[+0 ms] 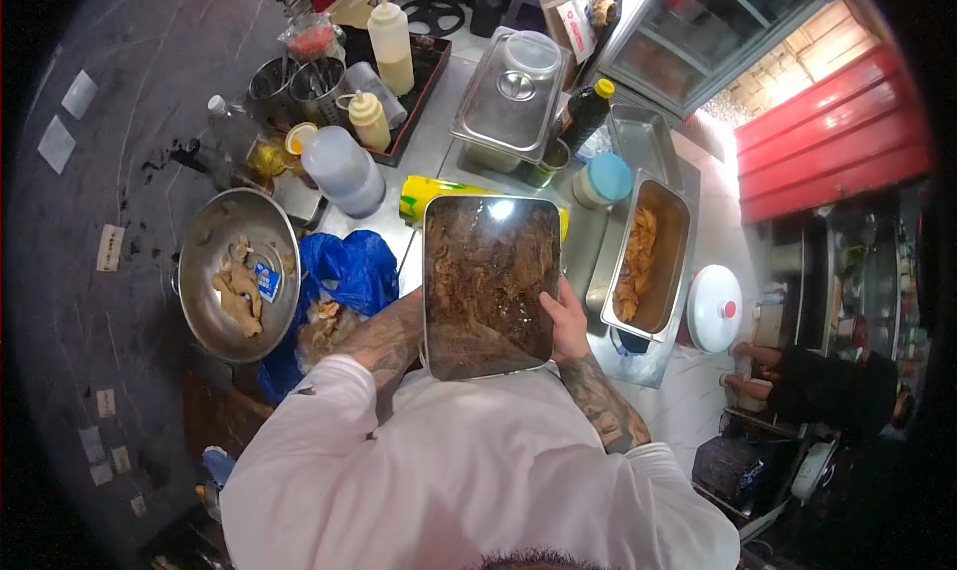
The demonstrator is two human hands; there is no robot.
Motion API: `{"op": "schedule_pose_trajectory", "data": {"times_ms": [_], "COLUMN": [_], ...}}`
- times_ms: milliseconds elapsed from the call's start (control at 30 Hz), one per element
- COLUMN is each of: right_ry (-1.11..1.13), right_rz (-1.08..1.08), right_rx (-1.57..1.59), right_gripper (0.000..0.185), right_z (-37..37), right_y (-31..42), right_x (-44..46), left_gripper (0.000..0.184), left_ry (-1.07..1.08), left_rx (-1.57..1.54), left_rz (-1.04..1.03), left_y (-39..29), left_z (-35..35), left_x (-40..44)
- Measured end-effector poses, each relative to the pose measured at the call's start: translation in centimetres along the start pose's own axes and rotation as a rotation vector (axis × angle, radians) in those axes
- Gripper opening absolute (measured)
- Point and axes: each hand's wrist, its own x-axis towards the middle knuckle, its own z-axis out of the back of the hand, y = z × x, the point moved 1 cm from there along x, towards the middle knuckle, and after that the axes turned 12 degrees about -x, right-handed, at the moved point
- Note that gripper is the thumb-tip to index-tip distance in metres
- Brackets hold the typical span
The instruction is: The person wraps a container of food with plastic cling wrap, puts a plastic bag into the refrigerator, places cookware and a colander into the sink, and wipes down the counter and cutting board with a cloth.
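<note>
A rectangular metal tray (427, 301) of glossy dark brown food, which looks like cooked meat, is in front of my chest. My right hand (566, 323) grips its right side, with the thumb over the rim. My left forearm reaches under the tray's left side; the tray hides my left hand (417, 306), so its fingers do not show. Behind the tray lies a yellow printed package (424, 197), partly covered by it. To the left, a blue plastic bag (349, 271) sits close to my left forearm.
A steel bowl (204, 321) with ginger root stands left. Squeeze bottles (391, 46) and a lidded steel container (498, 96) stand behind. At right are a deep pan (678, 261) of orange-brown food, a blue-lidded jar (602, 179) and a white lid (714, 321). Another person (837, 385) is far right.
</note>
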Motion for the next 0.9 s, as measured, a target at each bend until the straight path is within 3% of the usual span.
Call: {"op": "schedule_pose_trajectory", "data": {"times_ms": [433,900], "right_ry": [-0.073,-0.075], "right_rz": [-0.027,0.041], "right_rx": [-0.064,0.087], "right_gripper": [0.054,0.054], "right_z": [0.2,-0.5], "right_y": [1.2,1.1], "right_x": [-0.7,-1.1], "left_gripper": [0.033,0.035], "left_ry": [-0.003,-0.035], "left_rx": [-0.076,-0.065], "left_rz": [-0.020,0.025], "left_y": [-1.6,0.9], "left_z": [4.0,1.6], "left_x": [4.7,1.1]}}
